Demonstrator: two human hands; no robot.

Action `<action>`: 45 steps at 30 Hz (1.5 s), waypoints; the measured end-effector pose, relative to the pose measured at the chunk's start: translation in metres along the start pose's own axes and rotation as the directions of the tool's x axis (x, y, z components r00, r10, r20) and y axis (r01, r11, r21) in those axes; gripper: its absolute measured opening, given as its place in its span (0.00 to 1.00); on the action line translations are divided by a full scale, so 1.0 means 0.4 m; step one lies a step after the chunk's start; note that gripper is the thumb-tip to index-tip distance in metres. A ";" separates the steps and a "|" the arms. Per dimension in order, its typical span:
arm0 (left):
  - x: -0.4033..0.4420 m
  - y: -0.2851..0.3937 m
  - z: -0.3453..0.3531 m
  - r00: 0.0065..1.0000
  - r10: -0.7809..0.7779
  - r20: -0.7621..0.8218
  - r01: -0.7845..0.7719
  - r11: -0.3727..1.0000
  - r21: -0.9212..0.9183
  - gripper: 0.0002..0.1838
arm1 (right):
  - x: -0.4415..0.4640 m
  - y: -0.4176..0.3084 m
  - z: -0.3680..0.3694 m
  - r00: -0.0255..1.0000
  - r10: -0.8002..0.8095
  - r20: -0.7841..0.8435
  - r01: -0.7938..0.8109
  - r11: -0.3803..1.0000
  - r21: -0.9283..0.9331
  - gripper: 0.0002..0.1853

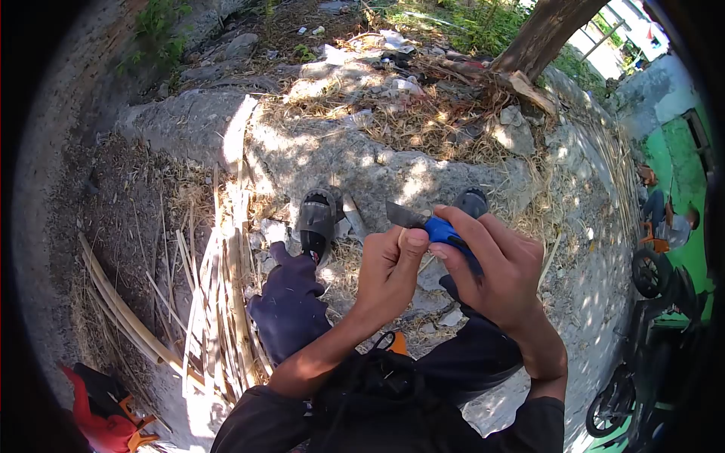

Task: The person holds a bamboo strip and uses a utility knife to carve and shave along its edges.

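My right hand (498, 264) is closed round the blue handle of a knife (445, 231). Its broad grey blade (405, 216) points left, above the fingers of my left hand (389, 268). That left hand is closed, thumb pressed to the forefinger right beside the handle. Whatever its fingers may pinch is hidden or too small to name. Both hands are close together in front of my body, over my knees. Below and to the left, long pale split strips (219, 302), apparently bamboo, lie in a pile on the ground.
A low stone ledge (362, 170) crosses in front of my shoes (316, 219). Dry straw and litter lie beyond it, near a tree trunk (547, 38). Motorcycles (642, 355) and a seated person (676, 226) are at the right. Someone's red garment (98, 415) shows at lower left.
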State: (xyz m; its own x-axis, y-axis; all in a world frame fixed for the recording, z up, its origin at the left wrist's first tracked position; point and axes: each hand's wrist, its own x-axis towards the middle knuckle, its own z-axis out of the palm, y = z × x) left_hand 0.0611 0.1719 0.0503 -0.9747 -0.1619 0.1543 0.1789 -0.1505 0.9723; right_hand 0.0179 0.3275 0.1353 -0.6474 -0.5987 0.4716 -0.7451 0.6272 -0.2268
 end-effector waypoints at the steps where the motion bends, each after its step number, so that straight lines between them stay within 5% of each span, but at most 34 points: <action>1: -0.002 -0.010 -0.003 1.000 -0.013 -0.013 0.013 1.000 -0.016 0.35 | 0.000 0.000 0.001 1.000 0.000 0.000 0.000 1.000 0.000 0.21; 6: -0.006 -0.069 -0.017 0.999 0.025 0.023 -0.025 1.000 -0.011 0.33 | -0.003 -0.001 0.008 1.000 -0.013 -0.011 0.015 0.992 0.124 0.21; 9: 0.004 -0.043 -0.003 0.981 0.192 0.024 -0.185 0.968 -0.170 0.30 | -0.005 -0.003 0.001 1.000 -0.018 0.015 0.016 0.987 0.158 0.22; 12: -0.006 -0.035 -0.013 0.990 0.113 0.082 -0.090 0.966 -0.244 0.30 | -0.007 -0.001 -0.001 0.999 -0.021 0.026 0.017 0.989 0.148 0.23; 14: -0.015 -0.042 -0.037 0.972 0.002 0.235 0.028 0.992 -0.121 0.35 | -0.007 0.003 -0.002 0.999 -0.021 0.029 0.016 0.989 0.144 0.23; 17: -0.025 -0.043 -0.046 0.962 -0.085 0.260 0.099 0.994 -0.039 0.31 | -0.009 0.011 0.001 0.999 -0.019 0.037 0.014 0.992 0.129 0.24; 20: -0.022 -0.045 -0.049 0.969 0.004 0.248 -0.025 0.996 0.083 0.29 | -0.008 0.011 0.001 0.999 0.000 0.055 -0.007 0.992 0.123 0.24; 24: -0.021 -0.027 -0.033 0.972 -0.050 0.230 0.044 0.999 0.031 0.23 | -0.011 0.016 0.008 0.998 0.003 0.056 -0.010 0.992 0.129 0.24; 27: -0.019 -0.026 0.003 0.989 0.145 0.009 -0.145 0.989 -0.042 0.22 | -0.013 0.018 0.007 0.998 -0.027 0.052 0.021 0.995 0.101 0.24; 28: -0.018 -0.010 0.006 0.997 0.071 0.001 -0.071 0.991 -0.112 0.22 | -0.013 0.017 0.006 0.998 -0.026 0.053 0.021 0.995 0.101 0.24; 30: -0.012 -0.008 -0.004 1.000 -0.005 -0.002 0.004 0.983 -0.182 0.23 | -0.009 0.012 0.002 0.998 -0.016 0.063 0.011 0.997 0.078 0.24; 32: -0.007 -0.025 -0.036 0.989 0.061 0.133 -0.063 0.998 0.011 0.25 | -0.002 0.001 -0.007 0.996 0.011 0.084 -0.018 0.996 0.084 0.23; 38: -0.013 -0.022 -0.011 0.999 0.032 0.032 -0.030 0.998 -0.057 0.29 | 0.005 -0.010 -0.008 0.997 0.020 0.081 -0.027 0.996 0.080 0.21; 45: -0.020 -0.037 -0.031 0.993 0.051 0.104 -0.044 0.997 -0.069 0.29 | -0.004 0.001 0.013 0.999 0.018 0.042 -0.025 0.984 0.178 0.21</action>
State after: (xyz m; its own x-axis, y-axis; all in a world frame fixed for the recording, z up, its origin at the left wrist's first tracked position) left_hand 0.0678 0.1631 0.0325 -0.9729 -0.0671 0.2212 0.2305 -0.2105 0.9500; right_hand 0.0178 0.3260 0.1299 -0.6667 -0.6079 0.4313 -0.7454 0.5434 -0.3862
